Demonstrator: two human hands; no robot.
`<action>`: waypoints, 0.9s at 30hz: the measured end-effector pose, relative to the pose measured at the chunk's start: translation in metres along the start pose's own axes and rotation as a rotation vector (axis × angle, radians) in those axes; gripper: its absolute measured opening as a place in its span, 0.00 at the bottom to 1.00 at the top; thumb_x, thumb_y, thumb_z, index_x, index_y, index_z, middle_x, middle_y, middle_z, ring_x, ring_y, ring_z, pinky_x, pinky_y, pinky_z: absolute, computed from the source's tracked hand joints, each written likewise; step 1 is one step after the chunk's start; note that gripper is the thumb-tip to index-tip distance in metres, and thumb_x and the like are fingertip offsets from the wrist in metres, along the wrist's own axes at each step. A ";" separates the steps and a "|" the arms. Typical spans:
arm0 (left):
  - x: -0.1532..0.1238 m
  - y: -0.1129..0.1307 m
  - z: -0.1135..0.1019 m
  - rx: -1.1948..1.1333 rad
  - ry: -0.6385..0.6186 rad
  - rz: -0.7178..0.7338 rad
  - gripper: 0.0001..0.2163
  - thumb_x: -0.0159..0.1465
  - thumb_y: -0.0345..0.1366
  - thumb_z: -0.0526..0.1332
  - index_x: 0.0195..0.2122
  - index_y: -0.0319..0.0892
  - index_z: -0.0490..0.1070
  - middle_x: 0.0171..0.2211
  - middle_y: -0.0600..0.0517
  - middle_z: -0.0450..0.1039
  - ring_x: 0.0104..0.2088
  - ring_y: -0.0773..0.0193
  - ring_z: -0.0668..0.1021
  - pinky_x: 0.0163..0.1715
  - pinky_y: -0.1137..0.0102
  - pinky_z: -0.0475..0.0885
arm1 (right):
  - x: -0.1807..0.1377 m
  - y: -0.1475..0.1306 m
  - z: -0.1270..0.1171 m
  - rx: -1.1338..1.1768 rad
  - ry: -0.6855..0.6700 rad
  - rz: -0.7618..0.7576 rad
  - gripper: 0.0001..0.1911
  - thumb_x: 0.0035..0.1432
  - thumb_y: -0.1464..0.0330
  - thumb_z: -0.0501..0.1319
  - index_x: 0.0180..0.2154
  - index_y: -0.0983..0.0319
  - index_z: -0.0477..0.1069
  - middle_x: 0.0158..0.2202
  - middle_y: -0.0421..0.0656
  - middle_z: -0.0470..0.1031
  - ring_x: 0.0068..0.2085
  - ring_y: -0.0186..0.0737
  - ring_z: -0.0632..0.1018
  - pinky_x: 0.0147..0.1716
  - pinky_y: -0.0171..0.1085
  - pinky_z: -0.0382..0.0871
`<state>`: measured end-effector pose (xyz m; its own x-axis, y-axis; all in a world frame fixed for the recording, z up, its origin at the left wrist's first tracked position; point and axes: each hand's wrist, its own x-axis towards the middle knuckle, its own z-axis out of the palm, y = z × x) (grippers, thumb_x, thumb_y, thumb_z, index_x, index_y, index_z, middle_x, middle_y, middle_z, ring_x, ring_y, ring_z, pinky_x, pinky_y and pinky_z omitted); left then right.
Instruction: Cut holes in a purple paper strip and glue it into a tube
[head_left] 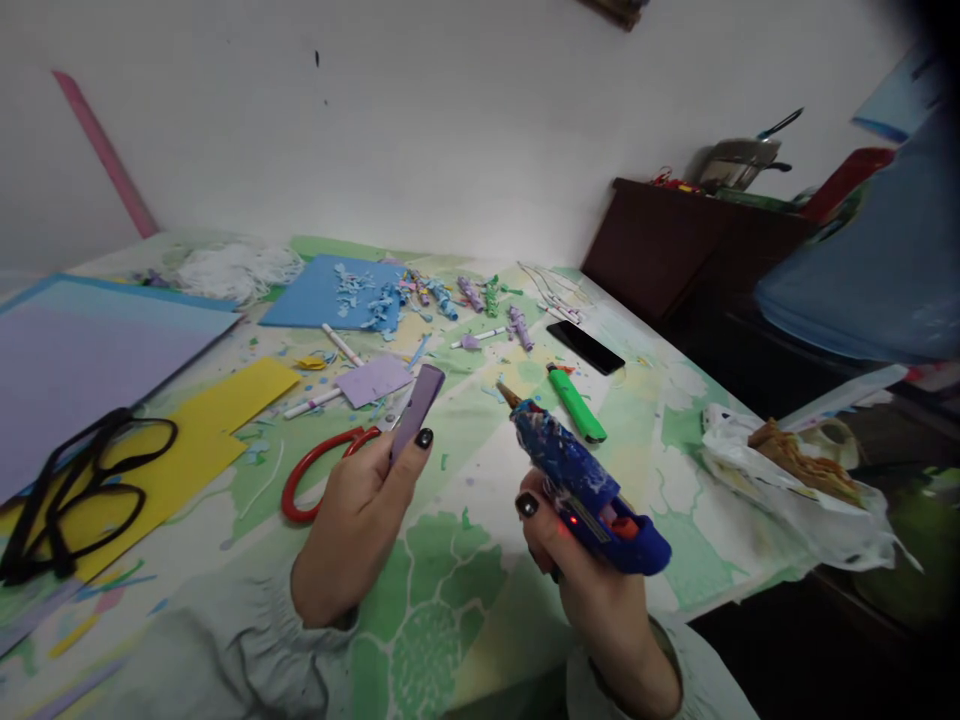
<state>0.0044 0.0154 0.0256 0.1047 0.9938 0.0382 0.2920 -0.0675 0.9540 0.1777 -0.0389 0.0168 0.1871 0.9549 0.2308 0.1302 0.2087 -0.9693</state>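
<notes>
My left hand (358, 510) is closed on a narrow strip of purple paper (418, 404), pinched between thumb and fingers and held upright over the table. My right hand (592, 570) grips a blue hot glue gun (581, 480) smeared with dried glue; its nozzle points up and left toward the strip, a short gap away. A red light glows on the gun's body. Red-handled scissors (319, 465) lie on the table just behind my left hand.
The table (420, 610) has a green patterned cloth strewn with paper scraps. On it lie a green lighter (576, 405), a black phone (585, 347), yellow (217, 415), purple (75, 365) and blue (319, 292) paper sheets, black straps (82, 490), and a plastic bag with food (795, 475) at right.
</notes>
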 end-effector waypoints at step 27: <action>-0.002 0.000 0.002 0.023 -0.152 -0.019 0.19 0.63 0.50 0.51 0.20 0.45 0.53 0.12 0.61 0.50 0.12 0.71 0.56 0.11 0.74 0.51 | -0.002 0.005 0.010 0.103 -0.099 -0.001 0.09 0.55 0.64 0.65 0.31 0.61 0.67 0.22 0.34 0.64 0.17 0.25 0.62 0.17 0.31 0.55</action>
<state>0.0064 0.0133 0.0251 0.2411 0.9701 -0.0272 0.3167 -0.0521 0.9471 0.1682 -0.0375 0.0107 0.0890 0.9697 0.2274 0.0292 0.2257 -0.9738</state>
